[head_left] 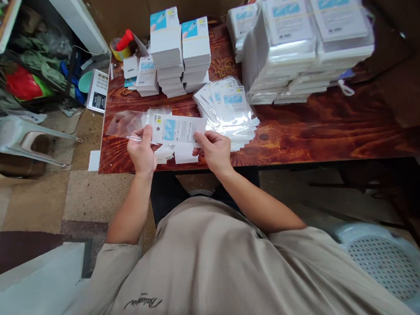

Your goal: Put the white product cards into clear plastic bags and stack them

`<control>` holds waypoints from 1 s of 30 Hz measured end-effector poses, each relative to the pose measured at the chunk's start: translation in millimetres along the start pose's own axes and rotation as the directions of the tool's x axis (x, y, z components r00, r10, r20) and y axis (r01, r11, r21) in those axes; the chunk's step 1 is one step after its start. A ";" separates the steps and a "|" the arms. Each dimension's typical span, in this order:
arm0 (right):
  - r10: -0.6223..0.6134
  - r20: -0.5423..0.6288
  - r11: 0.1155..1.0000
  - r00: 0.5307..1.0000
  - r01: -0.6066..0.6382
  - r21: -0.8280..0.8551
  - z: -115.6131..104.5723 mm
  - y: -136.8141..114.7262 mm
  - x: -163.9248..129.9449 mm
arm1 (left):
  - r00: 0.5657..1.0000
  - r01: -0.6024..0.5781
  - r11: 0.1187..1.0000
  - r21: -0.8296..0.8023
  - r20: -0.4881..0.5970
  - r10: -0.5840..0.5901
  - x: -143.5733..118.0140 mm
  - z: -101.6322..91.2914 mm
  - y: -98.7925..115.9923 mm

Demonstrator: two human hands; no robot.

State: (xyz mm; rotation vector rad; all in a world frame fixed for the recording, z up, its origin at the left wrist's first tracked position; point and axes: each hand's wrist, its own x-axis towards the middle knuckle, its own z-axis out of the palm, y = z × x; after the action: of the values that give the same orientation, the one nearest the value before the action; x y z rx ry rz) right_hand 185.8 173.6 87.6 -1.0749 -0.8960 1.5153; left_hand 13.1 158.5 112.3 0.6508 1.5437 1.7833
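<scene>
A white printed card with a blue picture panel lies stretched between my two hands over the table's front edge. My left hand is closed at its left end, pinching a clear plastic bag there; how far the card overlaps the bag is hard to tell. My right hand grips the card's other end between thumb and fingers. Under the hands lie white cards, partly hidden. Just beyond my right hand, a fanned pile of bagged cards spreads over the wood.
Stacks of cards stand at the table's back. Large banded bundles of bagged cards rise at the back right. A red-handled tool sits in a tape roll. A scale is at left; stools stand on the floor.
</scene>
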 end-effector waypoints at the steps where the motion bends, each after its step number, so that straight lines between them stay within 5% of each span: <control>1: 0.011 0.002 1.000 1.000 -0.011 0.014 3.0 1.1 -0.8 | 1.000 0.005 1.000 -0.005 0.018 -0.005 -2.2 0.6 0.7; 9: 0.066 0.367 0.991 0.928 -0.019 -0.130 -15.3 -12.7 0.4 | 0.990 0.048 0.998 -0.044 0.135 -0.042 -6.6 -11.4 8.4; 12: -0.002 0.338 0.986 0.941 0.058 -0.156 -13.5 -9.7 5.1 | 0.964 0.081 0.996 -0.034 0.259 -0.069 -18.0 -9.3 7.7; 17: -0.279 0.132 0.900 0.951 0.307 -0.311 3.5 4.6 13.5 | 0.926 0.152 0.988 -0.014 0.352 -0.138 -31.8 -3.6 1.8; 21: -0.238 0.334 0.901 0.912 0.336 -0.273 -0.4 -5.2 23.8 | 0.829 0.110 0.961 0.254 0.510 -0.229 -17.0 -9.4 0.5; 22: -0.233 0.342 0.901 0.910 0.334 -0.275 -5.7 -10.3 29.0 | 0.835 0.047 0.943 0.329 0.505 -0.218 -9.8 -11.7 0.0; 24: -0.299 0.209 0.860 0.931 0.358 -0.364 -22.3 -20.5 43.9 | 0.925 -0.132 0.858 0.496 0.374 -0.074 7.7 -17.5 -1.7; 27: -0.468 -0.085 0.677 0.880 0.295 -0.675 -56.8 -29.2 71.5 | 0.974 -0.207 0.501 0.840 0.127 0.190 38.8 -29.6 -5.7; 28: -0.487 -0.135 0.602 0.863 0.220 -0.768 -67.4 -29.7 79.3 | 0.979 -0.161 0.399 0.903 0.095 0.179 48.9 -34.0 -7.0; 30: -0.525 -0.178 0.456 0.832 0.099 -0.885 -81.6 -28.3 87.7 | 0.996 -0.077 0.351 0.933 0.057 0.068 66.0 -41.4 -8.9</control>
State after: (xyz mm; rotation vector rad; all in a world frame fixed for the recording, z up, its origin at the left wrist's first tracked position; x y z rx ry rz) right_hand 265.5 266.0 71.7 -1.7297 -1.4764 0.3610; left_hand -58.8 182.8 92.4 1.2574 2.5398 0.7068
